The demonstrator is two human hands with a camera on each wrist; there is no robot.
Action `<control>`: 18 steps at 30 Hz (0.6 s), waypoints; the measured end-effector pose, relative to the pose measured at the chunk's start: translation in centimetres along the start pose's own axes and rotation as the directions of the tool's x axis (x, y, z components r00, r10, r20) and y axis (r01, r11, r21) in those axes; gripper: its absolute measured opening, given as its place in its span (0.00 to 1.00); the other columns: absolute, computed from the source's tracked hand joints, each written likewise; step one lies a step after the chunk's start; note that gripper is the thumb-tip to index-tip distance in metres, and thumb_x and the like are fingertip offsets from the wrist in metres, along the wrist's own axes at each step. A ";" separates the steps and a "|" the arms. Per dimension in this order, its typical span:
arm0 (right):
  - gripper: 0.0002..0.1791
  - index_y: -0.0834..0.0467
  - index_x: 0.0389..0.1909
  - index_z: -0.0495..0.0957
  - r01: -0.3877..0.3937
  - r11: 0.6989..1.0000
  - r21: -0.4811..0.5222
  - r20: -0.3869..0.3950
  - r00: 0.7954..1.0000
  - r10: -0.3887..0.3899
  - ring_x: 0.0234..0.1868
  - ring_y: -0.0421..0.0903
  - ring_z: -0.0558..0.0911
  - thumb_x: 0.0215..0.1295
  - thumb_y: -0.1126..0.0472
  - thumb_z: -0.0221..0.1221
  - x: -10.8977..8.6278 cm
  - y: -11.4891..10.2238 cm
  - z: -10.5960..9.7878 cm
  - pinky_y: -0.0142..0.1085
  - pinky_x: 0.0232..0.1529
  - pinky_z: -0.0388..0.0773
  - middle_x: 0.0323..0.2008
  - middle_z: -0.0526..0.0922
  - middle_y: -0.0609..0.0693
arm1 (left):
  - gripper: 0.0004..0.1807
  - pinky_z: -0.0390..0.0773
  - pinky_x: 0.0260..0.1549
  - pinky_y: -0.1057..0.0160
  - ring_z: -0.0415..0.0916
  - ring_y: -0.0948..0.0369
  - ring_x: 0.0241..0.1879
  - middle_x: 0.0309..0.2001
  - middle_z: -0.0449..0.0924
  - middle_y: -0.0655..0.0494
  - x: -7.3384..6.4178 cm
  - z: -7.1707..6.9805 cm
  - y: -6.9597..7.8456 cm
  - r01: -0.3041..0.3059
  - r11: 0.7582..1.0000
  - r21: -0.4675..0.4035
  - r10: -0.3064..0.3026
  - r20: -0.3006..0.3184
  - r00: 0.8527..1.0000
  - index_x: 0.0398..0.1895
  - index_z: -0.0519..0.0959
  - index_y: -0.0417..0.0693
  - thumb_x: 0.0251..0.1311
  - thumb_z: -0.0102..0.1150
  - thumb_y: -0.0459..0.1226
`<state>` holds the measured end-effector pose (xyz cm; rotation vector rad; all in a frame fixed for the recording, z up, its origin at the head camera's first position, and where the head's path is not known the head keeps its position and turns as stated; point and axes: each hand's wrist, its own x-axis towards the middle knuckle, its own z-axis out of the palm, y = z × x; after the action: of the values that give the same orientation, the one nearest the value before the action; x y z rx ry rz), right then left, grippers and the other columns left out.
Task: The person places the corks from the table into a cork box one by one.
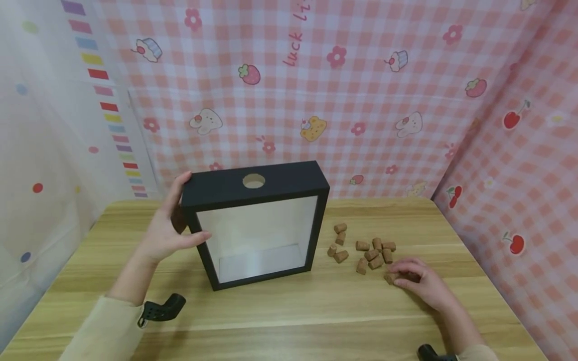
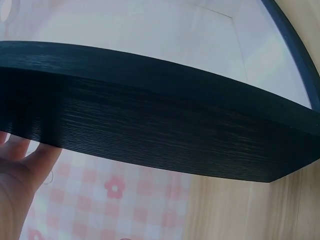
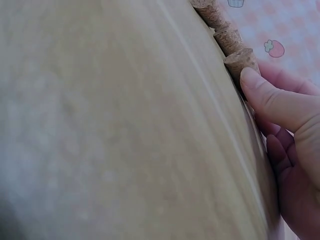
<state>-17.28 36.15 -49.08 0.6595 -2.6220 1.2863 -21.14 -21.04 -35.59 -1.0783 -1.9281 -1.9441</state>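
Observation:
A black shadow box frame (image 1: pixel 289 176) with a clear front and a round hole in its top stands upright on the table, left of centre. My left hand (image 1: pixel 164 235) grips its left side, the thumb over the front edge and the fingers reaching toward the back. In the left wrist view, those fingers (image 2: pixel 42 160) lie against the far edge of the dark side panel (image 2: pixel 150 120). Over on the right, my right hand (image 1: pixel 426 285) pinches a wine cork (image 1: pixel 390 278) between thumb and fingers, low at the tabletop. The same cork (image 3: pixel 241 62) shows in the right wrist view.
Several loose corks (image 1: pixel 376 254) lie in a group just beyond the right hand. A smaller group of corks (image 1: pixel 340 238) is scattered beside the box's right side. The wooden table (image 1: pixel 271 321) backs onto a pink checked curtain (image 1: pixel 280 110).

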 end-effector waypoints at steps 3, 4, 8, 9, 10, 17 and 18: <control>0.14 0.60 0.42 0.84 0.018 1.000 0.000 -0.020 1.000 -0.018 0.46 0.33 0.76 0.55 0.73 0.68 -0.1 0.0 0.1 0.23 0.46 0.71 0.45 0.81 0.55 | 0.64 0.76 0.49 0.66 0.70 0.55 0.53 0.63 0.63 0.46 0.1 0.2 -0.1 -0.004 1.000 0.001 0.004 0.009 1.000 0.78 0.50 0.50 0.34 0.62 0.08; 0.14 0.60 0.42 0.84 0.013 1.000 -0.001 -0.025 1.000 -0.013 0.46 0.33 0.77 0.55 0.73 0.68 -0.1 0.0 0.1 0.23 0.46 0.71 0.45 0.82 0.55 | 0.64 0.76 0.49 0.65 0.70 0.55 0.53 0.63 0.63 0.46 0.2 0.3 -0.1 -0.004 1.000 0.001 0.004 0.008 1.000 0.78 0.50 0.50 0.34 0.62 0.08; 0.13 0.62 0.45 0.83 -0.081 0.996 0.042 -0.034 0.996 0.082 0.45 0.32 0.78 0.59 0.71 0.67 -0.4 -0.2 -0.2 0.24 0.44 0.72 0.45 0.84 0.52 | 0.64 0.77 0.47 0.65 0.71 0.56 0.52 0.63 0.63 0.47 0.4 0.5 -0.3 0.006 1.000 0.005 -0.006 0.021 1.000 0.78 0.50 0.52 0.35 0.63 0.09; 0.13 0.64 0.46 0.82 -0.110 0.992 0.067 -0.036 0.993 0.112 0.44 0.33 0.79 0.61 0.70 0.66 -0.5 -0.2 -0.3 0.25 0.43 0.73 0.44 0.84 0.50 | 0.64 0.77 0.46 0.64 0.71 0.56 0.51 0.62 0.64 0.47 0.5 0.6 -0.3 0.008 1.000 0.001 -0.008 0.027 1.000 0.78 0.50 0.52 0.35 0.63 0.09; 0.12 0.66 0.47 0.81 -0.132 0.987 0.088 -0.042 0.990 0.136 0.43 0.33 0.79 0.62 0.70 0.65 -0.6 -0.3 -0.4 0.26 0.42 0.74 0.44 0.84 0.48 | 0.64 0.78 0.45 0.64 0.72 0.55 0.51 0.62 0.65 0.46 0.6 0.7 -0.4 0.011 1.000 -0.004 -0.011 0.030 0.999 0.78 0.50 0.53 0.35 0.63 0.09; 0.13 0.70 0.49 0.79 -0.151 0.981 0.118 -0.159 0.973 0.169 0.41 0.30 0.78 0.65 0.71 0.62 0.7 -3.6 -1.0 0.24 0.41 0.74 0.41 0.82 0.36 | 0.62 0.78 0.45 0.63 0.74 0.56 0.49 0.61 0.68 0.48 1.0 1.2 -0.7 0.016 0.999 -0.047 -0.014 0.062 0.998 0.78 0.50 0.54 0.38 0.64 0.11; 0.13 0.69 0.49 0.79 -0.134 0.983 0.123 -0.180 0.971 0.155 0.41 0.30 0.78 0.65 0.71 0.62 1.2 -4.5 -1.2 0.23 0.40 0.74 0.42 0.81 0.34 | 0.62 0.78 0.45 0.63 0.75 0.56 0.49 0.60 0.69 0.49 1.0 1.3 -0.8 0.015 0.999 -0.052 -0.011 0.066 0.998 0.78 0.50 0.54 0.39 0.65 0.12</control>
<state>-16.41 34.29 -44.76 0.3451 -2.4975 1.4649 -21.88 -19.42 -35.72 -1.1603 -1.9326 -2.0005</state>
